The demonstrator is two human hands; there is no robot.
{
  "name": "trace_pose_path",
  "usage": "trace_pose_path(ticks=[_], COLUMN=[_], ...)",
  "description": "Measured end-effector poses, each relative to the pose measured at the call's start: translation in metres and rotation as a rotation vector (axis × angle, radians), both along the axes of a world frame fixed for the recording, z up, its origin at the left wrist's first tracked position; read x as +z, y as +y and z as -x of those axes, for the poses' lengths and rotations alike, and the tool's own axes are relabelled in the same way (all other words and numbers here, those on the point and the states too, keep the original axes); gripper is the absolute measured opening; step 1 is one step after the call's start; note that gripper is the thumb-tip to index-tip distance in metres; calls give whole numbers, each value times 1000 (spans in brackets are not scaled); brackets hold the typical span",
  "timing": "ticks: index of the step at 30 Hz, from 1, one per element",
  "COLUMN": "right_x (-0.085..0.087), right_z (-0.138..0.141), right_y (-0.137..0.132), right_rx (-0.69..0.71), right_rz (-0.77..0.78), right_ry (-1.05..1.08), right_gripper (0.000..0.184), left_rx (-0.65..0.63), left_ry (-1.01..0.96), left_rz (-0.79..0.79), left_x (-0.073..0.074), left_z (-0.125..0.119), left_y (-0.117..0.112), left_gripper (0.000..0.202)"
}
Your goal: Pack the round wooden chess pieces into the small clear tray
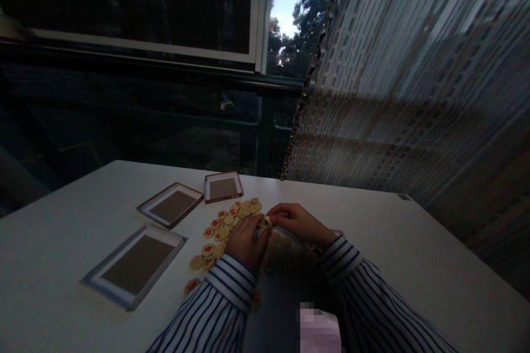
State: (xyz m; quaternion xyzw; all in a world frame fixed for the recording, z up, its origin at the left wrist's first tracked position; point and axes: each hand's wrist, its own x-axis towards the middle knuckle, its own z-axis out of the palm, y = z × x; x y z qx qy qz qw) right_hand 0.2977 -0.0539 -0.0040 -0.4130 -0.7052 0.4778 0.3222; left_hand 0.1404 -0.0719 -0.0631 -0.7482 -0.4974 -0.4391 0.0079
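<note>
Several round cream game pieces (226,223) with red marks lie scattered on a white table (62,242). My left hand (246,240) rests over the pieces, fingers curled, pinching a small pale piece (265,223) at its fingertips. My right hand (296,222) meets it from the right, fingers bent and closed on the same piece. Both arms wear blue-and-white striped sleeves (226,300). More pieces lie half hidden under my hands and wrists.
Three flat box trays with brown insides lie to the left: a large one (134,266) nearest, one (170,205) further back, a small one (222,186) behind the pieces. Dark windows and a railing stand beyond the table; a striped curtain (406,83) hangs at right.
</note>
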Motion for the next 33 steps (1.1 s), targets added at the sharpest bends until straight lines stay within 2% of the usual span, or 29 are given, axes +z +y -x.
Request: trace_pose_path(ticks=[7,15,19,25,33], right_x=[-3,-3,-2,-4,-2], right_z=[1,2,3,1,2], right_y=[1,0,-1,1,-3], right_rx=[2,9,-13,-28,-10], right_rz=[-24,-60,-81,-86,-230], right_ry=[1,49,32,4,-71], right_gripper=[22,24,23,24,26], left_rx=[-25,-52,-62,-10,-114], left_ry=[6,-49,-135,-385,-677], left_rz=[-47,-51,70,326,442], left_x=[3,0,6,17,15], left_z=[0,-1,-2,-4,-2], left_y=[-2,0,-3,-8,-3], left_gripper=[22,25,27,30,25])
